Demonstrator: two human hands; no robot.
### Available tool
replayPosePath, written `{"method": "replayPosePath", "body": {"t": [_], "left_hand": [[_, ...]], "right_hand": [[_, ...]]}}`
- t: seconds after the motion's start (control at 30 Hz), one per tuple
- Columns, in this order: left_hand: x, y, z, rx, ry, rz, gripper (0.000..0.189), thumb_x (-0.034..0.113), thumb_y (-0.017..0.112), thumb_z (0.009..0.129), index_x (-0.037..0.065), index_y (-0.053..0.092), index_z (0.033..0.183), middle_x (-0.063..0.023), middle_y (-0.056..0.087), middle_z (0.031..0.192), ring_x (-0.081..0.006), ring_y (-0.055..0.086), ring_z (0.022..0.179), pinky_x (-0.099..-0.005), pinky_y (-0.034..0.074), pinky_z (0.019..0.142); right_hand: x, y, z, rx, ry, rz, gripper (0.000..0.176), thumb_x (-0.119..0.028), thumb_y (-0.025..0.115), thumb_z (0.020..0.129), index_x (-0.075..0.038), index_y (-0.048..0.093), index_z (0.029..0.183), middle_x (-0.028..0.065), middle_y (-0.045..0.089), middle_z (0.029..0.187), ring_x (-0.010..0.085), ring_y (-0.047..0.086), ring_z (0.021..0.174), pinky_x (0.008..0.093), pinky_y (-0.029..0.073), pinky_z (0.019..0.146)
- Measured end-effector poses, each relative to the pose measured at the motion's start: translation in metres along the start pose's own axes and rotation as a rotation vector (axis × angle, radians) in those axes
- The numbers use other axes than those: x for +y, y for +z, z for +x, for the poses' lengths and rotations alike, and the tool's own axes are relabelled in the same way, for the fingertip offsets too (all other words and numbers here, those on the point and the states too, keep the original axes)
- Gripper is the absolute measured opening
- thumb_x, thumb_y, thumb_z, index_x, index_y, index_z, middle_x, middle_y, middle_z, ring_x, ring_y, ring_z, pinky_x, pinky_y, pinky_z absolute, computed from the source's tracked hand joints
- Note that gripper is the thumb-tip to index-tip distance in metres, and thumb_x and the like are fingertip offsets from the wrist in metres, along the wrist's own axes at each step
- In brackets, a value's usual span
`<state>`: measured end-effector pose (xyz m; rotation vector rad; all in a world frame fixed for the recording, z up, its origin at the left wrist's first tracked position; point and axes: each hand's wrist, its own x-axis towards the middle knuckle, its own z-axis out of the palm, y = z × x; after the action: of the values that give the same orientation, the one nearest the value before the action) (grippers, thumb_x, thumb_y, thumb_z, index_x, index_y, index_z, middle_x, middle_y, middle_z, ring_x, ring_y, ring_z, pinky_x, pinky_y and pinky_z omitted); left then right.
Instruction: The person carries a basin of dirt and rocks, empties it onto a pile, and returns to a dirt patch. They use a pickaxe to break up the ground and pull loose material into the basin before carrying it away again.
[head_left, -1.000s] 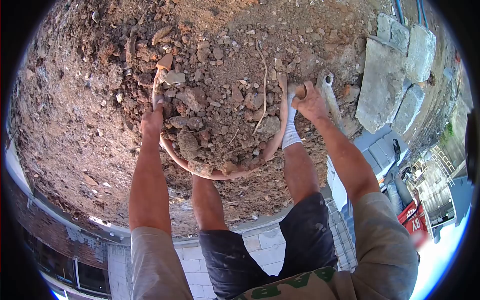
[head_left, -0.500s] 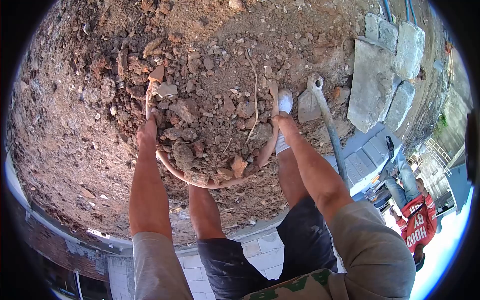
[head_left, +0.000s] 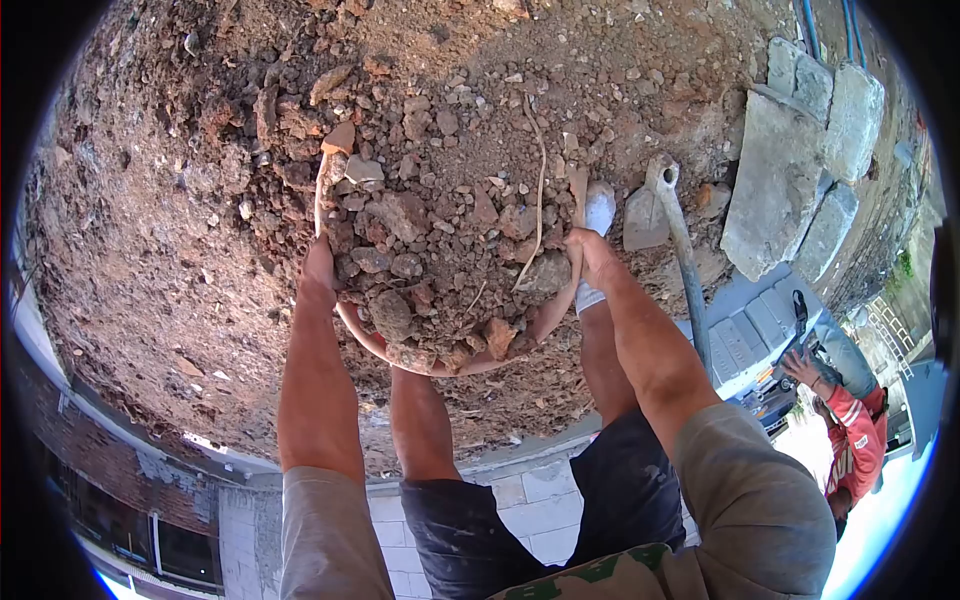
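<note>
No word, number or sign can be read. White bands and a small pale mark [head_left: 862, 441] stand on the red top [head_left: 872, 424] of the person at the right, too small and turned to spell out; green shapes [head_left: 600, 578] on the camera wearer's shirt front [head_left: 682, 576] are too cut off to make out as letters.

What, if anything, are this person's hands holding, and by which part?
The basin, by opposite sides of its rim: left hand on the left side, right hand on the right.
</note>
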<state>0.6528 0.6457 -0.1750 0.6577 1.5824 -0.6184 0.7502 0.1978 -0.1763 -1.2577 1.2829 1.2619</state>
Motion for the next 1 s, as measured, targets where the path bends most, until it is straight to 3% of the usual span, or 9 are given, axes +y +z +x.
{"method": "replayPosePath", "body": {"t": [0.13,0.27,0.4,0.5,0.57,0.7,0.77,0.9,1.0], "left_hand": [[-0.030,-0.040,0.053,0.007,0.127,0.107,0.040,0.035,0.035,0.098,0.006,0.060,0.109,-0.0107,0.063,0.099,-0.0247,0.061,0.085,-0.0368,0.051,0.076],[-0.009,0.020,-0.049,0.195,0.015,0.218,0.045,0.036,0.035,0.097,0.004,0.056,0.121,-0.0119,0.062,0.108,-0.0245,0.059,0.097,-0.0356,0.046,0.088],[-0.035,0.015,-0.031,0.250,0.017,0.103,0.045,0.040,0.037,0.096,0.007,0.054,0.120,-0.0085,0.062,0.102,-0.0231,0.061,0.089,-0.0389,0.050,0.081],[-0.052,0.002,-0.032,0.073,0.047,-0.084,0.069,0.046,0.047,0.088,-0.001,0.038,0.137,-0.0172,0.042,0.138,-0.0319,0.042,0.122,-0.0570,0.034,0.097],[-0.054,0.007,-0.043,0.105,0.081,-0.149,0.065,0.046,0.049,0.089,0.000,0.042,0.134,-0.0145,0.044,0.135,-0.0272,0.043,0.119,-0.0492,0.036,0.097],[-0.033,0.045,-0.138,0.167,0.191,-0.252,0.055,0.043,0.050,0.092,-0.001,0.049,0.126,-0.0095,0.057,0.106,-0.0219,0.054,0.096,-0.0430,0.046,0.084],[-0.022,0.056,-0.193,0.072,0.197,-0.331,0.047,0.041,0.039,0.097,0.005,0.051,0.125,-0.0116,0.061,0.109,-0.0277,0.061,0.094,-0.0442,0.051,0.085],[-0.031,0.070,-0.306,-0.134,0.321,-0.540,0.043,0.036,0.035,0.098,0.004,0.052,0.121,-0.0133,0.061,0.113,-0.0308,0.063,0.095,-0.0483,0.051,0.089],[-0.035,0.100,-0.487,-0.196,0.319,-0.607,0.043,0.033,0.031,0.099,0.004,0.049,0.125,-0.0146,0.060,0.116,-0.0322,0.062,0.100,-0.0488,0.049,0.092]], "right_hand": [[-0.004,0.016,-0.027,-0.010,-0.037,-0.035,0.017,-0.021,0.062,0.072,-0.006,0.058,0.080,0.0060,0.057,0.076,0.0199,0.053,0.072,0.0322,0.043,0.069],[0.006,0.022,-0.041,0.012,-0.079,-0.004,0.018,-0.021,0.063,0.072,-0.005,0.061,0.080,0.0046,0.057,0.075,0.0181,0.053,0.069,0.0289,0.042,0.069],[-0.006,0.036,-0.073,0.107,-0.237,-0.057,0.021,-0.020,0.063,0.073,-0.002,0.063,0.083,0.0034,0.056,0.075,0.0155,0.050,0.070,0.0282,0.039,0.068],[-0.033,0.042,-0.104,0.103,-0.335,-0.145,0.021,-0.020,0.062,0.072,-0.002,0.062,0.081,0.0036,0.056,0.075,0.0156,0.049,0.070,0.0287,0.039,0.068],[-0.062,0.048,-0.135,0.151,-0.388,-0.273,0.020,-0.020,0.061,0.072,-0.002,0.062,0.082,0.0027,0.056,0.075,0.0152,0.048,0.069,0.0289,0.038,0.067],[-0.111,0.052,-0.191,0.117,-0.591,-0.395,0.022,-0.024,0.059,0.078,-0.002,0.063,0.081,0.0004,0.055,0.071,0.0134,0.048,0.067,0.0293,0.038,0.064],[-0.142,0.055,-0.242,0.001,-0.684,-0.405,0.027,-0.028,0.060,0.082,-0.002,0.063,0.080,0.0002,0.055,0.069,0.0135,0.048,0.066,0.0297,0.039,0.063],[-0.195,0.064,-0.374,0.171,-0.845,-0.781,0.041,-0.038,0.059,0.086,0.002,0.065,0.091,0.0098,0.064,0.077,0.0222,0.058,0.072,0.0345,0.044,0.068],[-0.223,0.058,-0.473,0.300,-0.935,-1.048,0.050,-0.044,0.059,0.087,0.002,0.066,0.105,0.0220,0.067,0.093,0.0325,0.064,0.089,0.0396,0.047,0.078]]}}
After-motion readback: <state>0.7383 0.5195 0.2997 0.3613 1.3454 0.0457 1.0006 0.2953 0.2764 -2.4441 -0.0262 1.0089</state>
